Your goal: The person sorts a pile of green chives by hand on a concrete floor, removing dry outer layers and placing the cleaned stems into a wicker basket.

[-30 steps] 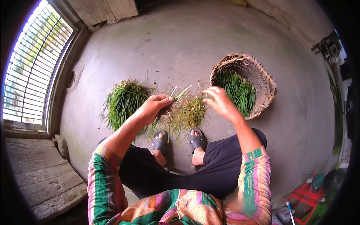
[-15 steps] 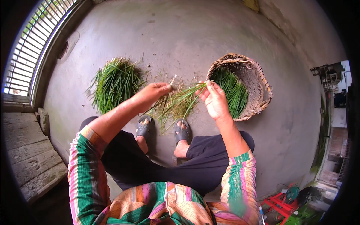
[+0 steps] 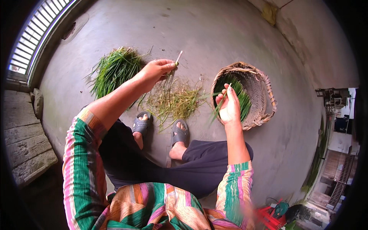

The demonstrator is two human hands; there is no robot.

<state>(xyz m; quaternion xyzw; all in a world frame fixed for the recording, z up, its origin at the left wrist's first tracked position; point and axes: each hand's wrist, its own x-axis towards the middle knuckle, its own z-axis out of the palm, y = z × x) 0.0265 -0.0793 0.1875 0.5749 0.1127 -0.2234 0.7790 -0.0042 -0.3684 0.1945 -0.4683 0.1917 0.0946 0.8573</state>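
Observation:
My left hand [image 3: 159, 71] is closed on a few chives, with a pale stem end [image 3: 179, 57] sticking up past the thumb and blurred leaves trailing below the fist. In front of the basket, my right hand [image 3: 230, 105] pinches a few green chives [image 3: 215, 109] between thumb and fingers, their leaves hanging to the left and smeared by motion. To the left, beyond my left forearm, lies a large heap of chives [image 3: 117, 71]. A woven basket [image 3: 262, 96] on the right holds a neat bundle of chives [image 3: 242, 99], partly hidden by my right hand. Between them, yellowish trimmings [image 3: 176, 99] are scattered on the floor.
My feet in grey sandals [image 3: 179, 132] stand just this side of the trimmings on the concrete floor [image 3: 199, 30]. Stone slabs [image 3: 28, 130] lie at the left, below a barred opening [image 3: 38, 34]. A red metal thing [image 3: 270, 218] is at the lower right.
My hands have moved apart: the left up and away, the right toward the basket with its chives. The chives that stretched between my hands are now separated. The view has shifted slightly.

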